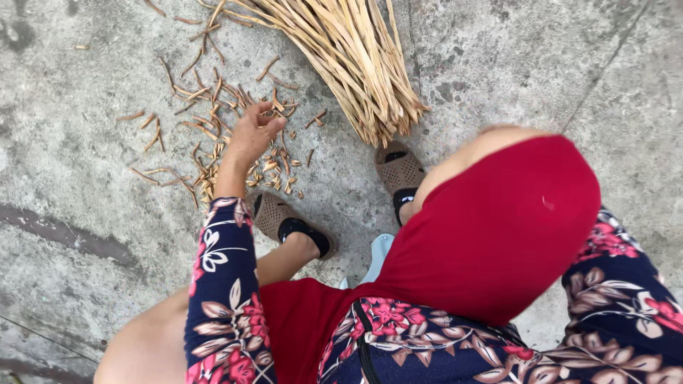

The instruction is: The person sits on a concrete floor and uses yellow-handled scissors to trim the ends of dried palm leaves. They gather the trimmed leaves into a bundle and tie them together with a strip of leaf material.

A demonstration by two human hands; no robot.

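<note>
One hand shows: left hand, fingers curled, pinching short dry tan stalk scraps off grey concrete floor; right hand out of view. Risk: loose pinch sheds scraps; beige sandal could crush them. Beyond, long straw-coloured stalk bundle.

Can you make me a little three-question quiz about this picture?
1. True or false: the left hand reaches down to the small broken stick pieces on the concrete ground.
2. What lies just beyond the right shoe? A) a bucket B) a bundle of long dry sticks C) a broom
3. Fill in: the person sits with both feet in tan ______, the left shoe nearer the small pieces.

Key: 1 true; 2 B; 3 shoes. The right hand is out of view.
</note>
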